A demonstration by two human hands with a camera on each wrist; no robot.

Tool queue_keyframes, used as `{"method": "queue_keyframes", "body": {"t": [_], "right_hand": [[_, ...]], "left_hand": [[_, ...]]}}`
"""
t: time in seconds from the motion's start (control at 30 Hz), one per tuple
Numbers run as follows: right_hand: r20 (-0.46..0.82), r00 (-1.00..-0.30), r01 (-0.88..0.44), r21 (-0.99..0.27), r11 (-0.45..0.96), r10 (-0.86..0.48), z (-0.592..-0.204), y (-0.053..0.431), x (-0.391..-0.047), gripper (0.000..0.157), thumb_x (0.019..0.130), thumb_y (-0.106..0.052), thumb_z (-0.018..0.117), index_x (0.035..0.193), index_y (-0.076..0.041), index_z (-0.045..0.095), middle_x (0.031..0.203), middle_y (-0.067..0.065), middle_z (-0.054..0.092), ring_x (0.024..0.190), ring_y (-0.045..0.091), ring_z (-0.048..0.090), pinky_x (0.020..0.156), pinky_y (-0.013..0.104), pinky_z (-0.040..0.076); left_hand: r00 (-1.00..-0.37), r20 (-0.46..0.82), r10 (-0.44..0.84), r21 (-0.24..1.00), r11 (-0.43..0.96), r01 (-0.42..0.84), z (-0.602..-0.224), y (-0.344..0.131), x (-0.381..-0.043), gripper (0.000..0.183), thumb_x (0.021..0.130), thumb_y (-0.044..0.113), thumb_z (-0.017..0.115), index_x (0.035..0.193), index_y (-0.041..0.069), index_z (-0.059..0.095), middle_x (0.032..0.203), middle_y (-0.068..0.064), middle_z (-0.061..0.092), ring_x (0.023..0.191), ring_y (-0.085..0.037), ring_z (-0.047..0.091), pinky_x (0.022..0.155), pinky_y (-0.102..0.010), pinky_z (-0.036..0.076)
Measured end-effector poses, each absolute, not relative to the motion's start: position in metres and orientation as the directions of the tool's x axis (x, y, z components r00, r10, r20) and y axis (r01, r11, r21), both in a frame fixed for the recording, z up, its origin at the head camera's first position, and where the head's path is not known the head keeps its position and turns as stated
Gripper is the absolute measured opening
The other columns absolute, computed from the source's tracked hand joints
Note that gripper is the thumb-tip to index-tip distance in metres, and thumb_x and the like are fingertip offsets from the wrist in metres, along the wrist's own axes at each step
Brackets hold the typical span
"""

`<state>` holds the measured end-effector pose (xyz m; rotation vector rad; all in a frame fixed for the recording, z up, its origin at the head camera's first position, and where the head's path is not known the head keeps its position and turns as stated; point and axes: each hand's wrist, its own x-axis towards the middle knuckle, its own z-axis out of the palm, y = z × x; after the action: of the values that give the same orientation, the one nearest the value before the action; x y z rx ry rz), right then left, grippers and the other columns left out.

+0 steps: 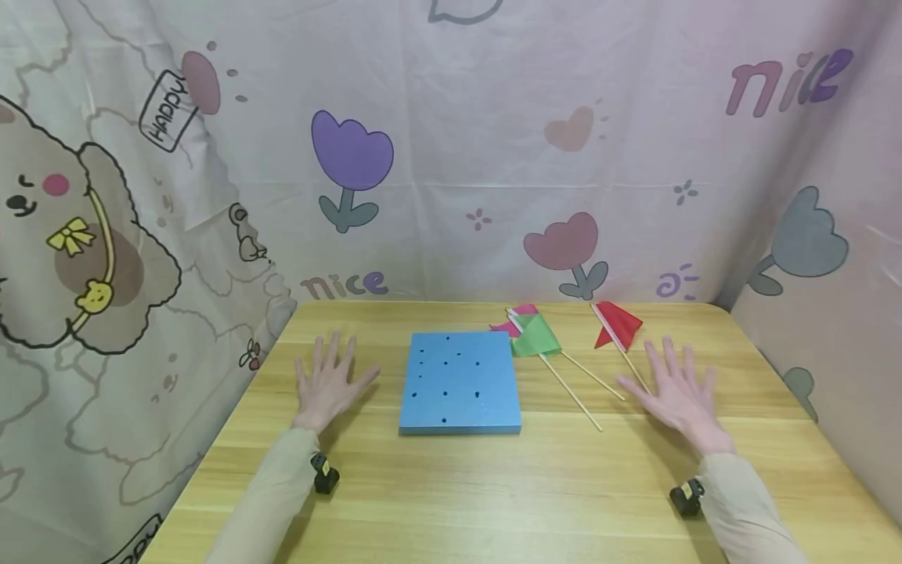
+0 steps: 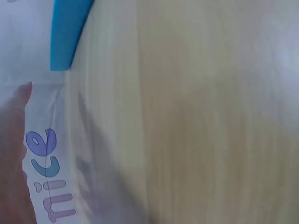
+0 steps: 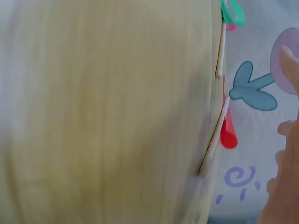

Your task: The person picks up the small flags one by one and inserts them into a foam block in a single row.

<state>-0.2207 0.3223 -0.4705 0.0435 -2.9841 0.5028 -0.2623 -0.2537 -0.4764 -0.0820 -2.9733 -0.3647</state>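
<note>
Head view: The blue board (image 1: 460,380) lies flat on the table (image 1: 437,501). Taking the board as the clock centre, the left hand (image 1: 327,392) is at 9 o'clock and the right hand (image 1: 680,395) at 3 o'clock; both have fingers straight, spread wide and holding nothing. The pink flag (image 1: 503,328) and green flag (image 1: 537,337) overlap between 1 and 2 o'clock; the red flag (image 1: 625,323) lies farther off, between 2 and 3 o'clock. Expected handling: flags very light, with limp cloth and thin, stiff sticks (image 1: 572,393) that could snap if bent. Pinch each stick along its bare lower part, not by the cloth. The board appears rigid and probably light; grip opposite side edges, clear of the holes (image 1: 445,393). The green cloth covers part of the pink flag, so which stick belongs to which is hard to trace. Hole depth cannot be seen.

Left wrist view: The board enters at 11 o'clock and is cut off by the frame; its holes do not show. The left hand, at 8 o'clock, is only partly visible.

Right wrist view: The green flag is at 1 o'clock, cropped, with a sliver of pink beside it. The red flag, at 3 o'clock, appears apart from the right hand, whose outer portion is cut off.
</note>
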Motion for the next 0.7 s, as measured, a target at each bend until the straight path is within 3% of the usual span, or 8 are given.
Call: {"method": "queue_keyframes", "body": {"t": [0.2, 0.37, 0.5, 0.57, 0.7], "right_hand": [[0.094, -0.993, -0.104, -0.510, 0.854, -0.065, -0.469, 0.311, -0.224, 0.091, 0.095, -0.060, 0.046, 0.158, -0.012, 0.000, 0.162, 0.024, -0.009, 0.145, 0.055, -0.003, 0.110, 0.081, -0.002], [0.111, -0.988, -0.156, -0.674, 0.722, -0.109, -0.468, 0.297, -0.227, 0.084, 0.096, -0.046, 0.054, 0.155, -0.003, 0.014, 0.159, 0.031, 0.013, 0.142, 0.056, 0.017, 0.112, 0.076, 0.016], [0.108, -0.986, -0.167, -0.761, 0.627, -0.130, -0.467, 0.284, -0.225, 0.073, 0.097, -0.038, 0.058, 0.151, 0.000, 0.026, 0.153, 0.031, 0.030, 0.135, 0.055, 0.035, 0.111, 0.069, 0.032], [0.113, -0.983, -0.175, -0.803, 0.570, -0.143, -0.468, 0.277, -0.224, 0.068, 0.097, -0.031, 0.060, 0.148, 0.003, 0.033, 0.148, 0.032, 0.038, 0.130, 0.052, 0.044, 0.109, 0.060, 0.042], [0.120, -0.977, -0.190, -0.859, 0.476, -0.174, -0.470, 0.268, -0.226, 0.062, 0.094, -0.021, 0.066, 0.143, 0.005, 0.039, 0.136, 0.031, 0.051, 0.119, 0.044, 0.057, 0.096, 0.025, 0.056]], "left_hand": [[-0.990, 0.093, 0.103, 0.384, 0.914, 0.132, -0.473, -0.244, -0.262, 0.085, 0.095, 0.067, 0.035, 0.158, 0.018, 0.005, 0.165, -0.015, 0.001, 0.149, -0.048, 0.000, 0.116, -0.075, -0.002], [-0.983, 0.046, 0.176, 0.624, 0.764, 0.166, -0.470, -0.236, -0.259, 0.079, 0.100, 0.054, 0.039, 0.157, 0.009, 0.008, 0.163, -0.022, 0.003, 0.149, -0.049, 0.000, 0.117, -0.073, 0.002], [-0.976, -0.023, 0.219, 0.801, 0.588, 0.113, -0.470, -0.230, -0.255, 0.078, 0.100, 0.049, 0.044, 0.157, 0.011, 0.008, 0.164, -0.020, 0.005, 0.150, -0.045, 0.008, 0.118, -0.070, 0.009], [-0.969, -0.034, 0.247, 0.866, 0.490, 0.094, -0.472, -0.228, -0.253, 0.077, 0.100, 0.045, 0.048, 0.157, 0.010, 0.010, 0.164, -0.018, 0.010, 0.149, -0.043, 0.015, 0.120, -0.065, 0.015], [-0.956, -0.027, 0.291, 0.952, 0.300, 0.065, -0.476, -0.224, -0.251, 0.078, 0.097, 0.033, 0.058, 0.156, 0.006, 0.015, 0.162, -0.015, 0.021, 0.148, -0.037, 0.023, 0.124, -0.052, 0.020]]}}
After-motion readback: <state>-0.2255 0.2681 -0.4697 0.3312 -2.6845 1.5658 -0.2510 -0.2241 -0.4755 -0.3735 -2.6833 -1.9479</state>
